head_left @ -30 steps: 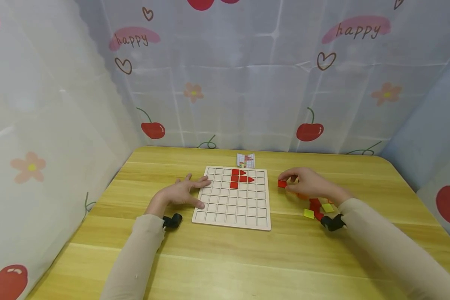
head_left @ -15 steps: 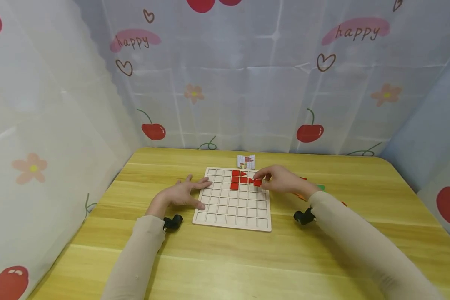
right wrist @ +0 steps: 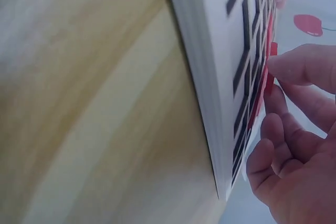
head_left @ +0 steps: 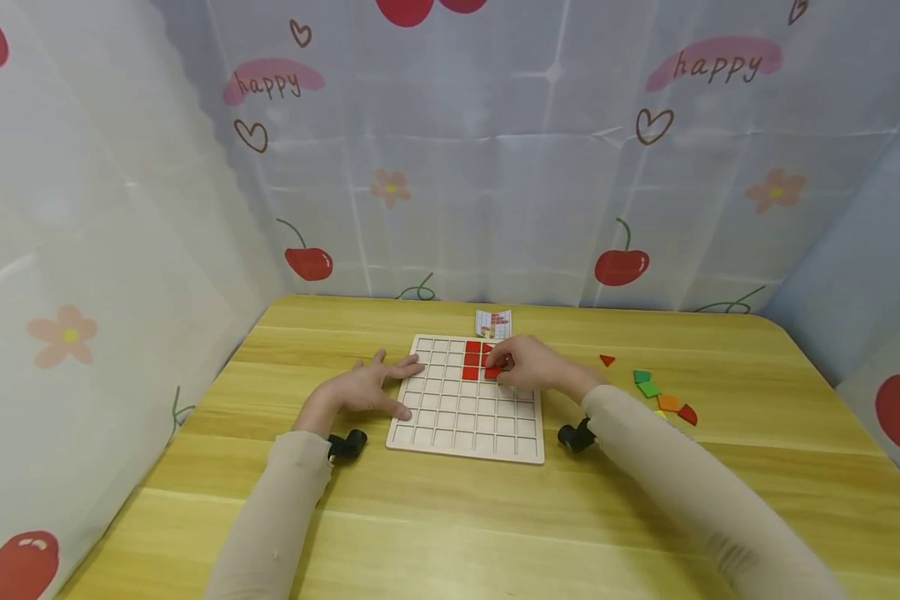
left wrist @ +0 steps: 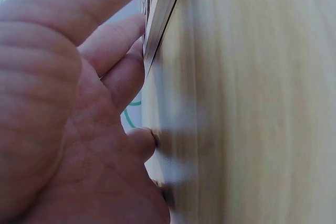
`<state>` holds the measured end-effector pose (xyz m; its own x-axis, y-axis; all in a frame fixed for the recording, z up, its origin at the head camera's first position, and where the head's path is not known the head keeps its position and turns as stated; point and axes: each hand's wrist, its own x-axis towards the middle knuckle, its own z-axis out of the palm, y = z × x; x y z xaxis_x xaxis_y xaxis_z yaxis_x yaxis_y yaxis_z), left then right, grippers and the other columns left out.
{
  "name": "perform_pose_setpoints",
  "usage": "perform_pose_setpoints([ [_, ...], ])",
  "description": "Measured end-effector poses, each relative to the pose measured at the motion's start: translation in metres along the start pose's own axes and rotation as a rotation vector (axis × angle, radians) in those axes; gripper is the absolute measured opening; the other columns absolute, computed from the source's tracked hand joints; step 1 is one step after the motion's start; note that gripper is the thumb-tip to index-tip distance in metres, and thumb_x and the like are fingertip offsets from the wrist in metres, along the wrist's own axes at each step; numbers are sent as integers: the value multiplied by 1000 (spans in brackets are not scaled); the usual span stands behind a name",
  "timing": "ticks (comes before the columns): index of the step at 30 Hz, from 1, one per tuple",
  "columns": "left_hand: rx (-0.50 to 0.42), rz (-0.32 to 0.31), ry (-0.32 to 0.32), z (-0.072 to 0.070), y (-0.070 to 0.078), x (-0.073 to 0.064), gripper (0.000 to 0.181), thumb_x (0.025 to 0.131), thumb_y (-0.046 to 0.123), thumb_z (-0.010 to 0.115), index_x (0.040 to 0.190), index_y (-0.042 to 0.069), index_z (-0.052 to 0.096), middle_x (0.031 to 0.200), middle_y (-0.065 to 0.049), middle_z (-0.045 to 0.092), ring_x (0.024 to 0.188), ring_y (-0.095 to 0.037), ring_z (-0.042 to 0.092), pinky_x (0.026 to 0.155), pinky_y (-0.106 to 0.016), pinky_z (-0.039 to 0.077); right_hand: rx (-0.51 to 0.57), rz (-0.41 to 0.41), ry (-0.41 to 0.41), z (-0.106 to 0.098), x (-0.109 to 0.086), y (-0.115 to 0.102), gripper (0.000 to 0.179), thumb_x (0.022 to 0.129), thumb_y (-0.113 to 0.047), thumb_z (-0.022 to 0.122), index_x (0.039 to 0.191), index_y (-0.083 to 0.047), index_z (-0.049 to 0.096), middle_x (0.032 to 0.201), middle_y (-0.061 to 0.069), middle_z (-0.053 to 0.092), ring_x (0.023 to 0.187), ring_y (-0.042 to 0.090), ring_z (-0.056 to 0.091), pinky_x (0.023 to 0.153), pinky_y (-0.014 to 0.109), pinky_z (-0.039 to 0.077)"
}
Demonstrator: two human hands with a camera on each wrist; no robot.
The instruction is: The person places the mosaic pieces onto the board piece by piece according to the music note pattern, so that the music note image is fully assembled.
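A pale wooden grid board (head_left: 457, 417) lies on the table, with red square tiles (head_left: 471, 360) in a column near its far side. My left hand (head_left: 360, 387) rests at the board's left edge, fingers spread and straight; in the left wrist view its fingertips touch the board's side (left wrist: 164, 14). With thumb and fingers, my right hand (head_left: 532, 363) pinches a red square tile (head_left: 492, 373) close over the board, just right of the column. The right wrist view shows this tile (right wrist: 271, 80) between thumb and fingertips. The hand partly hides the red tiles beneath it.
A small picture card (head_left: 492, 323) lies behind the board. To the right are loose tiles: a red triangle (head_left: 607, 360), green pieces (head_left: 648, 388), an orange square (head_left: 667, 402) and a red rounded piece (head_left: 687, 414). A patterned curtain (head_left: 450, 167) hangs behind the table.
My right hand has carried the red square tile leftward from the loose pieces to over the board, beside the red column. The loose tiles it covered now show. My left hand stays put.
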<state>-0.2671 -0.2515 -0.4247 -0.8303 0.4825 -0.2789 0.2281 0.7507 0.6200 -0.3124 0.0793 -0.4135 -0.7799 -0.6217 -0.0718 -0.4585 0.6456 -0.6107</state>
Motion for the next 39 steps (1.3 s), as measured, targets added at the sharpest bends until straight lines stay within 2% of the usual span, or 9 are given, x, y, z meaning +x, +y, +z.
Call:
perform_pose_setpoints([
  [10,2,-6,11,2,0,1,91,84,43,84,161,32,36,172,14,18,160,-39,-14,124,-68,-13,-84,-50,22,7,4,-1,21,91,-2,67,109,-5,77,111,7,76,102,20,66,95,41,56],
  [14,5,-2,12,2,-2,1,91,83,44,84,160,32,37,172,14,18,160,-40,-13,123,-68,-13,-79,-48,30,7,2,-3,23,93,-3,64,112,-6,78,115,8,77,103,21,67,93,40,56],
  [17,5,0,9,1,-2,1,91,83,45,84,160,32,37,172,15,18,160,-39,-14,124,-68,-13,-59,-26,38,5,-4,-4,23,98,-5,62,114,-8,78,118,8,76,98,20,64,87,36,54],
  [21,0,0,6,2,-2,2,91,83,46,84,160,33,37,172,16,17,160,-38,-15,124,-67,-14,-17,3,54,-3,-16,-4,22,100,-8,62,116,-8,78,120,8,75,95,20,61,85,36,52],
  [26,6,1,7,2,-3,2,92,83,47,83,160,34,36,171,17,17,160,-37,-15,124,-66,-14,0,26,82,-15,-32,6,20,100,-11,65,116,-10,78,118,7,75,92,19,60,81,34,51],
  [29,10,3,7,3,-4,2,92,83,48,83,160,35,36,172,17,17,160,-38,-15,124,-67,-14,4,52,92,-22,-45,11,20,100,-13,65,116,-11,78,115,6,75,88,19,56,75,32,48],
  [33,14,5,3,3,-5,3,92,83,48,83,160,36,35,172,18,16,160,-38,-15,124,-67,-14,11,70,114,-30,-66,19,21,100,-12,65,117,-8,77,113,8,75,89,20,56,74,31,48],
  [39,26,5,6,2,-4,3,91,83,47,83,160,36,35,172,17,16,160,-38,-14,124,-67,-13,-20,45,144,-39,-93,33,20,98,-8,67,116,-4,76,109,10,76,88,18,58,76,30,51],
])
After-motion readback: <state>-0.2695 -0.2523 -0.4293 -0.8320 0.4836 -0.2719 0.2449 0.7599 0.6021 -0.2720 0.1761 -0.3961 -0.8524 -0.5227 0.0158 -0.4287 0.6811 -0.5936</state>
